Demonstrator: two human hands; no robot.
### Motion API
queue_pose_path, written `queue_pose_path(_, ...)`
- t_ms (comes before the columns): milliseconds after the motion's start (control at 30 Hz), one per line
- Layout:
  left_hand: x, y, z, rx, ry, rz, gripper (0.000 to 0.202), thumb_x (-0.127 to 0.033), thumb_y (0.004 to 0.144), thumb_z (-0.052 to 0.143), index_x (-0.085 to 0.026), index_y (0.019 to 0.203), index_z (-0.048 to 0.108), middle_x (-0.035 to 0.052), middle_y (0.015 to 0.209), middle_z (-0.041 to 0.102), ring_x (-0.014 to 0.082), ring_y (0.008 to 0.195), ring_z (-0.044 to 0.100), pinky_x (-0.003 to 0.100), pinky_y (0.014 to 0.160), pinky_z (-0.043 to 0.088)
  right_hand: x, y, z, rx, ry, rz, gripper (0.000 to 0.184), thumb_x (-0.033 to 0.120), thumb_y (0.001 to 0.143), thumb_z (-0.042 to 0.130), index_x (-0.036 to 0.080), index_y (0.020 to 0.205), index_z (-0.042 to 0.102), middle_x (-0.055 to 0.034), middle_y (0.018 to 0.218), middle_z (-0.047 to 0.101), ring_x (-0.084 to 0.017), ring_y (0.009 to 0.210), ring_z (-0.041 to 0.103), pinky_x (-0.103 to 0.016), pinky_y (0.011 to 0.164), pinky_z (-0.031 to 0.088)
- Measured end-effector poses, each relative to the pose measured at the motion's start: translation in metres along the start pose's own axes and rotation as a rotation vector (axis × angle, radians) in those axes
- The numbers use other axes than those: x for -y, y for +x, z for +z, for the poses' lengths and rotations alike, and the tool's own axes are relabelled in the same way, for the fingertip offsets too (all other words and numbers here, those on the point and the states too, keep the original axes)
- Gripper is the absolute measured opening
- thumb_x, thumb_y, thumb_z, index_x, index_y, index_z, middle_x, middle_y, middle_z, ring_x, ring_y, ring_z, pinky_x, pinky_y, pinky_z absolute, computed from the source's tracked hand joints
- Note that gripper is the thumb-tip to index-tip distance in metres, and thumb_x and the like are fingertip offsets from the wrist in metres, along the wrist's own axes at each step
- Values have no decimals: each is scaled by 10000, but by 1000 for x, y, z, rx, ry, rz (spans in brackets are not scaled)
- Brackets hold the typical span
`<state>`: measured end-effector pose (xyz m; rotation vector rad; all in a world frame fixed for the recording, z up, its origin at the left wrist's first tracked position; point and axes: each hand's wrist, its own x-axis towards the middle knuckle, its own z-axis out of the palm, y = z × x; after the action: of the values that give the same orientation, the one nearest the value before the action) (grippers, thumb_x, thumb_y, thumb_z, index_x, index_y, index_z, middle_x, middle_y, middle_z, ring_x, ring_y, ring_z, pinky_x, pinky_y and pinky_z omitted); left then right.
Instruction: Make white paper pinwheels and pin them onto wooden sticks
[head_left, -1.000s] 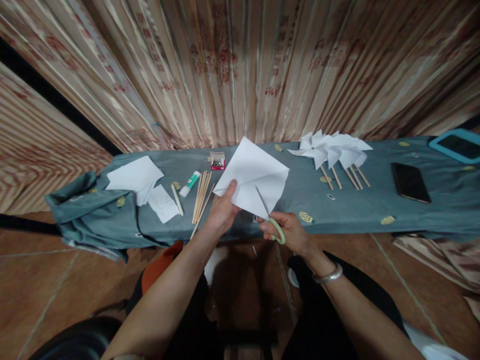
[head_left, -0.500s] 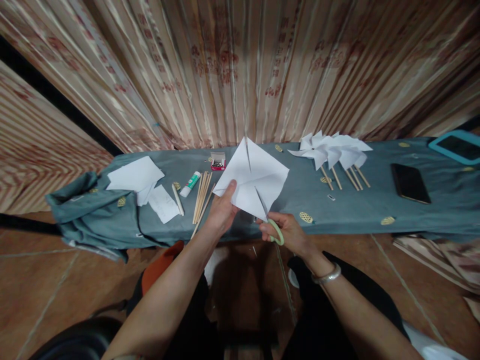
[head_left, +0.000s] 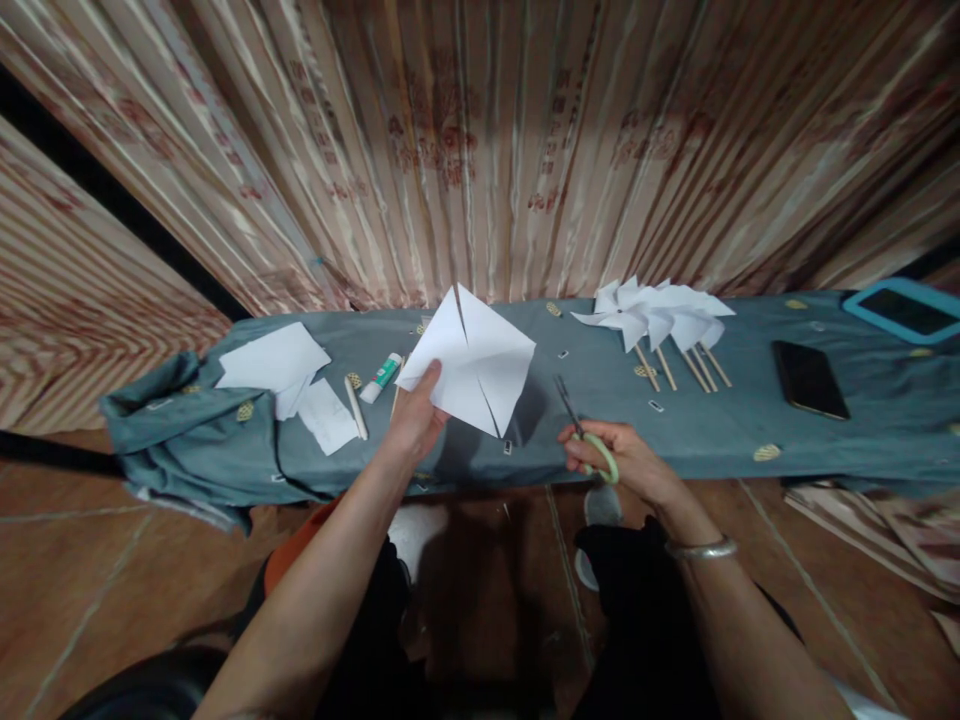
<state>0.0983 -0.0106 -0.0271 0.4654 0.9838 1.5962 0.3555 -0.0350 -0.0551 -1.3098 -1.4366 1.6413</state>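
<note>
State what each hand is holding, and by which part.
The left hand holds the paper near its left corner, thumb on top. The right hand holds the scissors by the green handles.

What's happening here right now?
A person's left hand holds a white paper, thumb on top, with slits showing at its far and near corners. The right hand holds green-handled scissors, apart from the paper. Paper pinwheels on sticks lie to the right on the cloth, and a glue stick lies left of the held paper.
</note>
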Motion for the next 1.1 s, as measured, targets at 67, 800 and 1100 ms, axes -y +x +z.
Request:
queue_pose_path(67,3,-2,-2,43,14,-25,323,-162,815,680,-136,1136,653,92,1036,753,218,1019,701,326,910,558,2,3,-6,-222,46,-84,530,621,532,824,187,803,683,0,625,652,-122,558,561,-247,531,422)
queue_pose_path(800,22,-24,-7,259,245,-357,382,-376,637,821,-119,903,723,82,819,750,232,766,697,321,739,548,12,12,0,-161,166,-72,460,366,476,879,197,836,648,73,586,587,-90,503,498,-218,470,381)
queue_pose_path(1100,18,-32,9,375,10,-350,626,-642,650,736,-172,1058,663,125,1068,708,336,1139,610,499,978,480,14,29,22,-506,408,-183,445,356,404,883,205,743,637,70,604,591,-90,526,486,-229,513,409)
